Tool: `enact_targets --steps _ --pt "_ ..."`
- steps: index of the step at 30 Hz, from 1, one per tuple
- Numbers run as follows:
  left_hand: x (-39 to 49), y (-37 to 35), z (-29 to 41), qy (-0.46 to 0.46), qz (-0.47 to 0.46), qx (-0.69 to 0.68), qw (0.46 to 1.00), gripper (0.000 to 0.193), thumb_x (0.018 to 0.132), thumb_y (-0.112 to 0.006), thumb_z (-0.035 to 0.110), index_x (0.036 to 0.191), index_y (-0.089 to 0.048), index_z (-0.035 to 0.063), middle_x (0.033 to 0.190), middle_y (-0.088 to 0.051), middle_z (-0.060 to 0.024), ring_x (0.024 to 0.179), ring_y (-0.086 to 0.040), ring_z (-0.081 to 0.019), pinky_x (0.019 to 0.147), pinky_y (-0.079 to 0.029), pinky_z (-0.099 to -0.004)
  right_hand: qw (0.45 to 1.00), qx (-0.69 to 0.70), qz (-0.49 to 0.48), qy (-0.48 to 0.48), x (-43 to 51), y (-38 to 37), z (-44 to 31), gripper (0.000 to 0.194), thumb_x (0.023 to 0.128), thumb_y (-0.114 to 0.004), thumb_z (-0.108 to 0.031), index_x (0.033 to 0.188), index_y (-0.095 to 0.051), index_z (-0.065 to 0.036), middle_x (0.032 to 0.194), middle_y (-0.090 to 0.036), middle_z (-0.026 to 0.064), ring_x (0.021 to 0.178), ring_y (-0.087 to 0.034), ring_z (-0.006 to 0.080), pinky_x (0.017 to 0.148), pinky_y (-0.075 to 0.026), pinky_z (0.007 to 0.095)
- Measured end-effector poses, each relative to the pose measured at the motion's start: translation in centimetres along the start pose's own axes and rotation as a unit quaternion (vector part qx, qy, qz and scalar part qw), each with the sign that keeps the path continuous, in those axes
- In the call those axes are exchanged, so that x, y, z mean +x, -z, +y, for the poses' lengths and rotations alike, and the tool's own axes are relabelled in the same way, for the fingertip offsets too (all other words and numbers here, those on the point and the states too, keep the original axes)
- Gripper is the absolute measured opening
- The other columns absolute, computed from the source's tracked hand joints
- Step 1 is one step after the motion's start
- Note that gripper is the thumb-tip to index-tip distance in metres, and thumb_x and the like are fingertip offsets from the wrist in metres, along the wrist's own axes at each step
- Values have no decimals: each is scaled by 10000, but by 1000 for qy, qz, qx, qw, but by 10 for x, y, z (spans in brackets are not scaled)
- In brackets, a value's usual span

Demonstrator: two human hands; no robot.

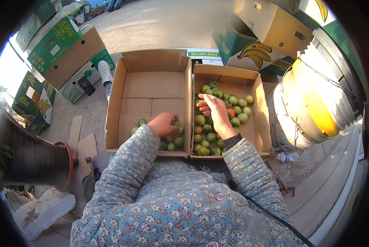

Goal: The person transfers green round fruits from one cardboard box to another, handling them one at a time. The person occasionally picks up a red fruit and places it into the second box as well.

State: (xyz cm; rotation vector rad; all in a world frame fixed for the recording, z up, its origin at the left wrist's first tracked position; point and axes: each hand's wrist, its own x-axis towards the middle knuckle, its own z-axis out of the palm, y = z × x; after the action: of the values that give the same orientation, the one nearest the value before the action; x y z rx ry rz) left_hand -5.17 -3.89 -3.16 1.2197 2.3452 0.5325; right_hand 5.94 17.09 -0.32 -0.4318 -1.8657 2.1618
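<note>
Two cardboard boxes stand side by side before me. My left hand (163, 124) reaches low into the left box (153, 85), its fingers curled around a small green tomato (175, 123). More green tomatoes (171, 146) lie at that box's near end, partly covered by my hand and sleeve. Over the right box (263, 102) hovers my right hand (217, 112), fingers loosely apart, with nothing seen in it. Beneath and around it are several green tomatoes (211, 136), some yellowish. One orange-red tomato (230, 113) shows beside this hand, partly hidden.
Stacked buckets (311, 98) stand at the right, near a plastic bottle (288, 157). Banana cartons (249, 57) are piled at the back right, others (70, 55) at the left. A phone (86, 86) leans near a shoe (105, 72). A large black pot (33, 151) lies left.
</note>
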Motion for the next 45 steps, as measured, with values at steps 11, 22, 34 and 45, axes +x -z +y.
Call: enact_targets --steps 11,22,34,45 --pt "-7 26 23 -83 80 -492 863 453 944 -690 292 1223 -534 -29 1050 -688 -114 938 -634 -140 861 -515 -302 850 -362 -71 377 -22 -24 -13 438 802 -750 -99 1219 -619 -63 1029 -658 120 910 -617 311 818 -503 389" --pt "-6 -21 13 -45 -78 53 994 373 846 -698 245 1143 -620 34 989 -696 -206 973 -665 -354 850 -526 -462 956 221 185 -44 10 12 12 469 1032 -455 -473 1178 -644 -69 827 -652 -7 686 -558 69 636 -462 228" --pt "-8 25 15 -88 81 -431 894 316 1019 -556 300 1020 -634 -6 855 -642 -16 788 -587 -87 744 -503 -266 849 -387 -98 347 -30 -25 -25 495 818 -737 -153 1286 -583 -109 978 -652 89 922 -610 282 798 -505 371" --pt "-27 11 -1 133 213 215 944 366 896 -640 387 962 -730 38 987 -731 -147 935 -696 -302 799 -553 -390 980 -73 49 176 -7 -22 -1 299 962 -663 -290 1086 -648 -19 757 -620 -2 693 -560 74 646 -473 253"
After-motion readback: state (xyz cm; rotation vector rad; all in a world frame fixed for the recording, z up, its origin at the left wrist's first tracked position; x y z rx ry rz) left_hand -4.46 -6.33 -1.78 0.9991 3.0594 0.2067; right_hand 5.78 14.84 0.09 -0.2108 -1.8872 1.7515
